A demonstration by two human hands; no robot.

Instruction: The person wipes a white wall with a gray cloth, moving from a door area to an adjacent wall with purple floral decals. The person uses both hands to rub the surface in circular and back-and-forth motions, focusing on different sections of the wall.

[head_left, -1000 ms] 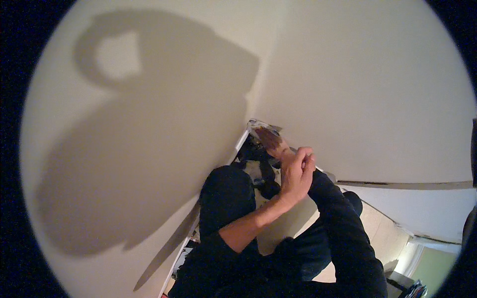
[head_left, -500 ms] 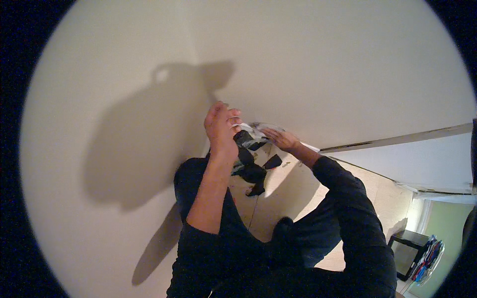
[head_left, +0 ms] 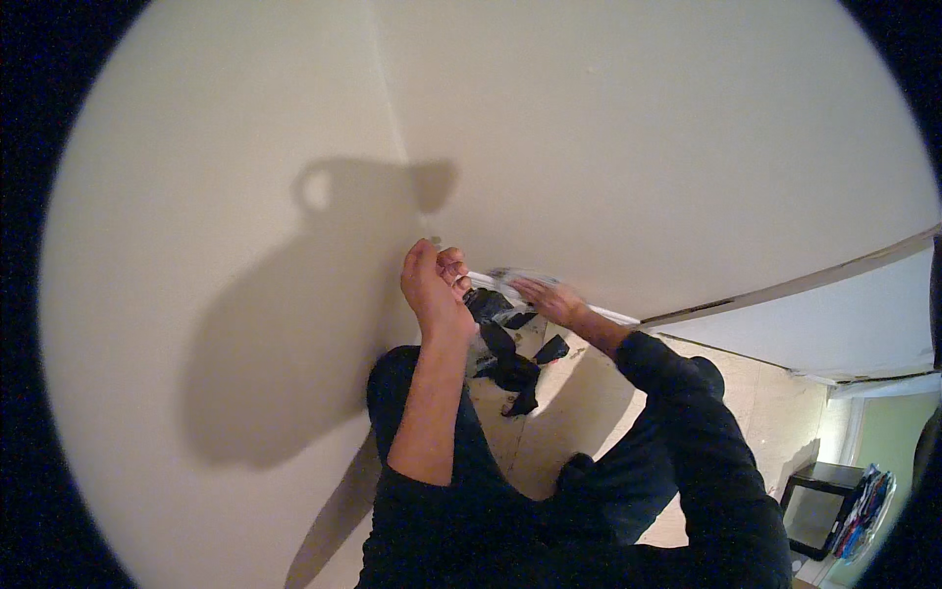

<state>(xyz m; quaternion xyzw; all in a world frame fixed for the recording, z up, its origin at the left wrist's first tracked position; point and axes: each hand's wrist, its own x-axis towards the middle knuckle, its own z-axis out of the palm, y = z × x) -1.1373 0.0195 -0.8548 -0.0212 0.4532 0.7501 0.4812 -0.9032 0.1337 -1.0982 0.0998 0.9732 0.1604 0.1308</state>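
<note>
My left hand [head_left: 437, 287] is raised by the wall corner, its fingers curled inward; whether something small is pinched there I cannot make out. To its right, my right hand [head_left: 551, 302] lies over a crumpled, whitish see-through sheet [head_left: 505, 276] at the white baseboard [head_left: 616, 316]. That sheet looks like thin plastic and is smeared by motion. Below and between my hands, crumpled black plastic [head_left: 508, 365] is spread on the floor, with a loose black scrap [head_left: 551, 349] beside it.
Pale walls [head_left: 628, 147] meet in a corner straight ahead. A gap or dark edge [head_left: 785, 287] runs along the wall at right. Light floor tiles [head_left: 599, 393] lie between my knees. A black-framed cabinet [head_left: 819, 510] with colourful stacked items [head_left: 863, 515] stands at far right.
The whole view has shifted, so the corner, hands and black plastic sit lower in the picture. My left fingers look more curled; my right hand stays on the whitish sheet.
</note>
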